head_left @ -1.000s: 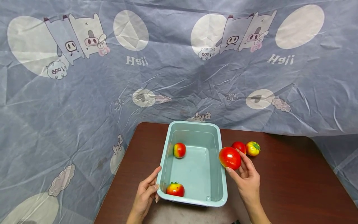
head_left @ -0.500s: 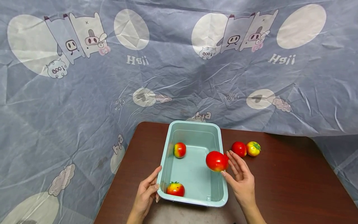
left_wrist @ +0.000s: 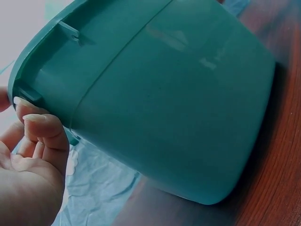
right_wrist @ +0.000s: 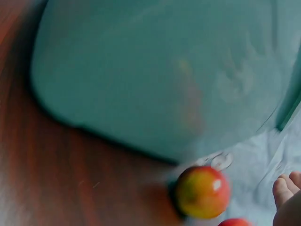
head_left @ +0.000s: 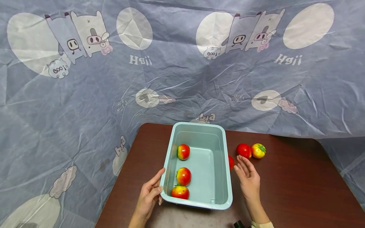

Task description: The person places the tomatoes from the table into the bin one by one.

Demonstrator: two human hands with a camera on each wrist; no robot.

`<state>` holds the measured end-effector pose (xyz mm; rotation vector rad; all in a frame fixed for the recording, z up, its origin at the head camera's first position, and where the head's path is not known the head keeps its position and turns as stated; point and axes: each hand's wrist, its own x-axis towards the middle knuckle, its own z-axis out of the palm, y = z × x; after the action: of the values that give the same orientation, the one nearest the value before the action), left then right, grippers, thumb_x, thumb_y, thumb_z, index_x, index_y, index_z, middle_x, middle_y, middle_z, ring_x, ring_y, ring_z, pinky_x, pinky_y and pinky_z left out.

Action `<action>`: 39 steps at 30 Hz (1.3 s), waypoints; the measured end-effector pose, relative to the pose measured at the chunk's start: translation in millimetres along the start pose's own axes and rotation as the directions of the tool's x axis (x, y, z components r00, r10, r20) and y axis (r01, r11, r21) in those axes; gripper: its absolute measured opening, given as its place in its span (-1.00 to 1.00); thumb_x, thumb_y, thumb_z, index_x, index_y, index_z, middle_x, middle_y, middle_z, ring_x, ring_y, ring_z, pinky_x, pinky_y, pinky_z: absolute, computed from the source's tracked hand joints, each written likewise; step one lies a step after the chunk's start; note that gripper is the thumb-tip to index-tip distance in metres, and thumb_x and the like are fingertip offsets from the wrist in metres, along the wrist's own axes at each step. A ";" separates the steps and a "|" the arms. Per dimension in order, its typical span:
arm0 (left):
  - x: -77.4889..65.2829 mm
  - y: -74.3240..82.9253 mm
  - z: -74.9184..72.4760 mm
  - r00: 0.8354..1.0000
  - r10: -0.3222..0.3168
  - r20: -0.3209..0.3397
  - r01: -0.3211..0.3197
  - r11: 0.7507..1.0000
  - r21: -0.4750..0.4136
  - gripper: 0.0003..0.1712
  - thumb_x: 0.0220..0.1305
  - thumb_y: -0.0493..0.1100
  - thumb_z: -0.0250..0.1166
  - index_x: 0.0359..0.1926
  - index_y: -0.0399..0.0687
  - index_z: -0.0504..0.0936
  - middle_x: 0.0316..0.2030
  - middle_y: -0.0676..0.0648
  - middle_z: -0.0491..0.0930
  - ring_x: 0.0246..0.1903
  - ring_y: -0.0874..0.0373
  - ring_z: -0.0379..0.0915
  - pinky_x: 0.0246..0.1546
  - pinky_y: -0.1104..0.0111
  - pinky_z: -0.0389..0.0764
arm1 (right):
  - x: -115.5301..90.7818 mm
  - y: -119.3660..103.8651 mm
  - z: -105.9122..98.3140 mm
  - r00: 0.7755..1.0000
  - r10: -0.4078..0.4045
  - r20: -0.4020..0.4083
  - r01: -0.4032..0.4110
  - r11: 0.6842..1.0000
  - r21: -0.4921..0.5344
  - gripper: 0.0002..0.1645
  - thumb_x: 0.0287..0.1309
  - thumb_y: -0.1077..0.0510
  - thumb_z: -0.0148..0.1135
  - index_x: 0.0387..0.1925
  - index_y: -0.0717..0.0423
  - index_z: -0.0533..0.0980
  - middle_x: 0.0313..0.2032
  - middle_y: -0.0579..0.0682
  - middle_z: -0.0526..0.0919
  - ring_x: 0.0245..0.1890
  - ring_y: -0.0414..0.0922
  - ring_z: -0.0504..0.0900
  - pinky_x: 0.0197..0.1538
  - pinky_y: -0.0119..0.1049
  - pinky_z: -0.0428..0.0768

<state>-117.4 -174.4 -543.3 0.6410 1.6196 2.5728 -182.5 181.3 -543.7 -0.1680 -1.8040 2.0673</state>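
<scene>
A pale blue-green plastic bin [head_left: 228, 190] stands on the table, tilted a little in the head view. My left hand [head_left: 146, 198] grips its near left rim, and the left wrist view shows the fingertips curled at the rim's underside. Inside, along the left wall, lie three glossy red-and-yellow fruits: one far [head_left: 183, 152], one midway [head_left: 183, 176], and one with green leaves [head_left: 180, 192] at the near corner. Outside the right wall, a red fruit [head_left: 231, 162] is partly hidden by the rim. Close beside it, my right hand [head_left: 249, 180] has loosely extended fingers and holds nothing.
Farther right on the dark wood table [head_left: 291, 177] sit a red fruit [head_left: 243, 151] and a yellow one with green leaves [head_left: 258, 151], side by side. A printed grey-blue cloth [head_left: 182, 72] hangs behind the table. A small black object [head_left: 239, 224] shows at the bottom edge.
My right hand carried a red fruit over the bin and let it go; it now lies between the other two inside. The hand has drawn back outside the right wall. My left hand kept its grip.
</scene>
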 end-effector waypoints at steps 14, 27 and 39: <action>-1.1 -2.1 0.9 1.000 0.010 -0.003 -0.010 1.000 -0.023 -0.33 0.28 -0.54 -0.13 0.42 -0.51 0.02 -0.26 -0.03 0.61 -0.67 -0.12 0.07 -0.81 0.37 0.32 | 16.0 47.4 -14.6 0.985 0.164 0.047 -0.147 0.958 -0.246 -0.12 0.04 0.38 0.37 0.39 0.16 0.23 0.37 0.19 0.30 0.42 0.05 0.27 0.35 -0.38 0.30; -1.8 -0.6 3.0 0.999 -0.020 -0.028 0.020 1.000 -0.007 -0.33 0.29 -0.51 -0.10 0.42 -0.50 0.04 -0.19 0.02 0.67 -0.64 0.22 0.33 -0.83 0.21 0.18 | 31.1 83.4 -14.5 0.967 0.224 0.118 -0.187 0.945 -0.267 -0.09 0.08 0.44 0.28 0.44 0.21 0.14 0.43 0.19 0.22 0.45 0.11 0.21 0.40 -0.20 0.22; -0.3 -2.0 2.1 0.999 -0.018 -0.033 0.018 1.000 -0.015 -0.33 0.29 -0.51 -0.11 0.43 -0.49 0.04 -0.22 0.00 0.65 -0.66 0.13 0.28 -0.80 0.39 0.34 | 34.4 92.8 -10.4 0.970 0.219 0.106 -0.182 0.942 -0.281 -0.14 0.11 0.41 0.28 0.43 0.21 0.17 0.39 0.27 0.27 0.39 0.15 0.29 0.19 -0.47 0.39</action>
<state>-116.7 -171.7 -544.3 0.5831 1.6064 2.5942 -230.1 194.6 -630.1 -0.3040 -2.2337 1.9974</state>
